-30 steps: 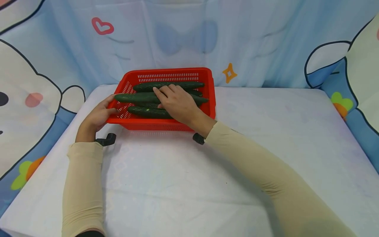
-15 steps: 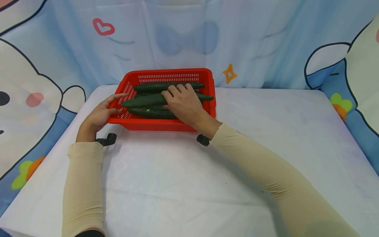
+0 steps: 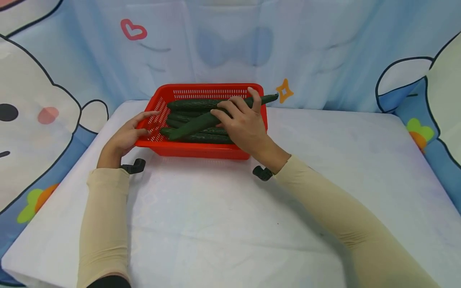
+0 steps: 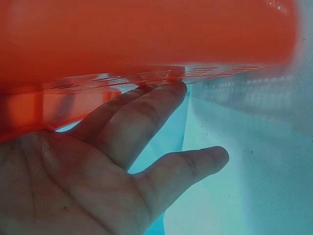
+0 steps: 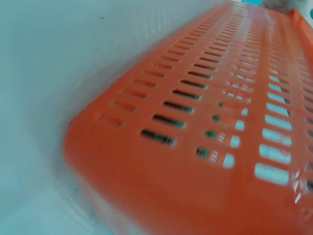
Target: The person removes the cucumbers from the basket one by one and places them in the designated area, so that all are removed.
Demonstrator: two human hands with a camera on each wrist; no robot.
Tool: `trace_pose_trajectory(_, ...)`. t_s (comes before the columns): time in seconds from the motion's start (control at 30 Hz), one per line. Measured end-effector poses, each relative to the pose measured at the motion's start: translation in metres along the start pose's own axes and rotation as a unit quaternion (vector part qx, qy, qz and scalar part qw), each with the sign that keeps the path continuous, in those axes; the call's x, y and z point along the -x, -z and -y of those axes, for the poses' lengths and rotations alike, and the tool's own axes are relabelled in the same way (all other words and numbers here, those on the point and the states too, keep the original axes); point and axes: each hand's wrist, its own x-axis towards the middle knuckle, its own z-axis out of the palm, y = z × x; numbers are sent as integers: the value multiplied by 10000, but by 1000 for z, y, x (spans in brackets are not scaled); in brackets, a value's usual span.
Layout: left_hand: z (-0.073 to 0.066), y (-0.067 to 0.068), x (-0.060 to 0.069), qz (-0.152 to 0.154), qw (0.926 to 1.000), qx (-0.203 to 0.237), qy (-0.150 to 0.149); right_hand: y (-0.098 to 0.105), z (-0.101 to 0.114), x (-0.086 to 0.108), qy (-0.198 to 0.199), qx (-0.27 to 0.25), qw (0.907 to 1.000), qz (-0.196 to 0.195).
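Observation:
In the head view, a red basket (image 3: 201, 151) with slotted walls holds several dark green cucumbers (image 3: 194, 105) lying lengthwise. My right hand (image 3: 248, 128) grips one cucumber (image 3: 192, 127) around its middle. That cucumber is tilted across the others, its right end raised past the basket's right rim and its left end low among the rest. My left hand (image 3: 124, 138) holds the basket's left end, thumb and index finger over the rim. From the left wrist, other fingers (image 4: 146, 115) reach against the basket's underside. The right wrist view shows only the basket's slotted wall (image 5: 161, 161), with the hand out of sight.
The basket stands at the back of a table with a white cloth (image 3: 216, 216). Directly behind it hangs a blue printed curtain (image 3: 234, 48). Small dark wrist cameras (image 3: 262, 173) are worn on both wrists.
My right hand has moved right and lifted the cucumber's right end, turning it from level to slanted. The left hand keeps its place on the basket, and the head view has shifted slightly.

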Motion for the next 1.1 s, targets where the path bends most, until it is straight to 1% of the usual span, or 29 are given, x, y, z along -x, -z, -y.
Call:
trace_pose_trajectory(0.1, -1, -2, -2, 7, 10000, 12, 26, 2, -7, 8, -298, -86, 9992, -257)
trace_pose_trajectory(0.2, -1, -4, -3, 48, 10000, 57, 38, 5, -17, 17, -553, -212, 9974, -412)
trace_pose_trajectory(0.4, 2, -5, -5, 148, 9999, 10, 38, 13, -46, 37, -835, -634, 9926, -617)
trace_pose_trajectory(0.53, 1, -3, -5, 170, 9998, -44, 61, 18, -63, 49, -1300, -971, 9840, -729)
trace_pose_trajectory(0.6, 1, -2, -4, 175, 9998, -48, 49, 21, -70, 51, -1506, -1097, 9791, -814)
trace_pose_trajectory(0.67, 0, -1, -3, 144, 9999, -22, 58, 24, -77, 51, -1622, -1173, 9756, -900)
trace_pose_trajectory(0.77, 0, 0, 0, 50, 10000, 22, 75, 27, -86, 50, -1678, -1156, 9748, -908)
trace_pose_trajectory(0.9, 1, 0, 1, 18, 9998, 178, 90, 29, -100, 52, -1852, -1002, 9746, -762)
trace_pose_trajectory(0.97, 1, 0, 2, 38, 9997, 243, 83, 30, -108, 55, -2011, -938, 9722, -752)
trace_pose_trajectory(1.1, 0, -1, 3, 42, 9996, 264, 93, 33, -127, 64, -2327, -775, 9679, -546)
